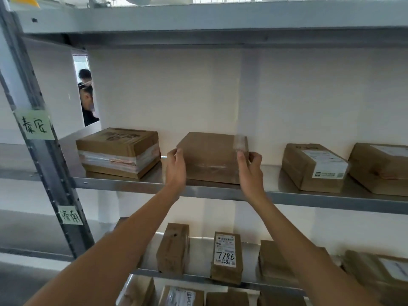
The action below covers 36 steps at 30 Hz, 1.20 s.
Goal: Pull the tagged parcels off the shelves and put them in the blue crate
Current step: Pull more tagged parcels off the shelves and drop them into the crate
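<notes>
Left hand (pixel 176 167) and right hand (pixel 250 171) grip opposite sides of a plain brown cardboard box (pixel 212 159), fingers curled over its top corners. Box sits on the grey metal shelf (pixel 309 200). Taped box (pixel 119 151) at 9 o'clock, labelled box (pixel 314 167) at 3.

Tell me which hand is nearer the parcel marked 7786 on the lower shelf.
Right, narrowly. The right hand grips the plain box almost straight above the 7786 parcel; the left hand holds that box's other side, further left.
</notes>
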{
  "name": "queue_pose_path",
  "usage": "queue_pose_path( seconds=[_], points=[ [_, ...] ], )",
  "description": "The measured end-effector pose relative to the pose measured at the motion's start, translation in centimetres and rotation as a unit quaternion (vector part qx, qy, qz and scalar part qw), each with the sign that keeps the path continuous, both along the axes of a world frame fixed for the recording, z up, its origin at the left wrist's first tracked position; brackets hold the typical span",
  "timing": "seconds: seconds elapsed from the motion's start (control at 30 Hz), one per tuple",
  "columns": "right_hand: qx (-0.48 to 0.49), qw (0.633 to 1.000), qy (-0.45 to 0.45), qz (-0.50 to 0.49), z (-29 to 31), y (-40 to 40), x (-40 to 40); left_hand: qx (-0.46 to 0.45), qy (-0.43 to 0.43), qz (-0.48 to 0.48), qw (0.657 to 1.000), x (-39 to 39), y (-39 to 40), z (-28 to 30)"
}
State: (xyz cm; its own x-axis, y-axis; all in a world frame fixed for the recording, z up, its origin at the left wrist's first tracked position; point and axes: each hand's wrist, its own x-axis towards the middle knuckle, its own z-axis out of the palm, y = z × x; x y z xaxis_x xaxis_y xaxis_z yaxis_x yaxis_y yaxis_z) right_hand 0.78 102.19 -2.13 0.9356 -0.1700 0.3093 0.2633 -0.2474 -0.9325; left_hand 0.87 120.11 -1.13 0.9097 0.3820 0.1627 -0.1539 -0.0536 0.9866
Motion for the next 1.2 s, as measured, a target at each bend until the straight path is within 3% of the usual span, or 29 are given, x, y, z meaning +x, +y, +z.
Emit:
queue_pose_path(
  seconds=[0.17,0.33,0.4,0.53,1.0,1.2],
  points=[
    [0.052,0.998,-0.020,-0.024,1.3,-1.2,-0.9,-0.062,-0.025,-0.012,0.998,-1.0,1.1,1.3],
    [0.277,0.959,-0.021,0.045,4.2,-3.3,-1.5,-0.175,-0.097,-0.035,0.979,-2.7,2.2,4.8],
    [0.311,0.948,-0.034,0.062,4.9,-4.0,-2.0,-0.197,-0.096,-0.059,0.974,-2.9,2.3,5.3],
    [0.255,0.965,-0.021,0.057,5.2,-3.7,-2.7,-0.184,-0.082,-0.087,0.976,-3.5,2.0,5.2],
    [0.201,0.976,0.008,0.078,3.7,-4.1,-2.9,-0.094,-0.057,-0.112,0.988,-3.0,0.6,3.6],
    [0.180,0.983,0.042,0.002,1.5,-5.6,-2.4,-0.054,-0.001,-0.129,0.990,-1.9,-0.7,1.6]
  ],
)
